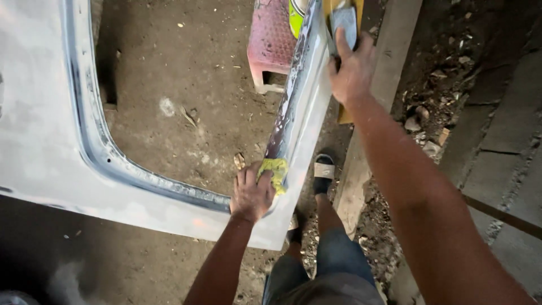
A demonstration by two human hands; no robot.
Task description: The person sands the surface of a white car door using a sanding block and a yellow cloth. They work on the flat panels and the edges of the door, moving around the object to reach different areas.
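Observation:
A grey-primed car door panel (39, 141) with an open window frame lies flat before me. My left hand (251, 195) presses a yellow-green cloth (275, 171) against the inner corner of the frame's right pillar (302, 107). My right hand (353, 70) is stretched farther along that pillar and holds a grey sheet of sandpaper (344, 22) flat against its outer edge. My fingers hide the lower part of the sandpaper.
Dirt floor (180, 85) shows through the window opening. A pink plastic stool (272, 42) stands beyond the pillar. A long wooden plank (372, 124) runs along the right, with rubble and concrete slabs (502, 141) beyond it. My sandalled foot (323, 171) stands beside the panel.

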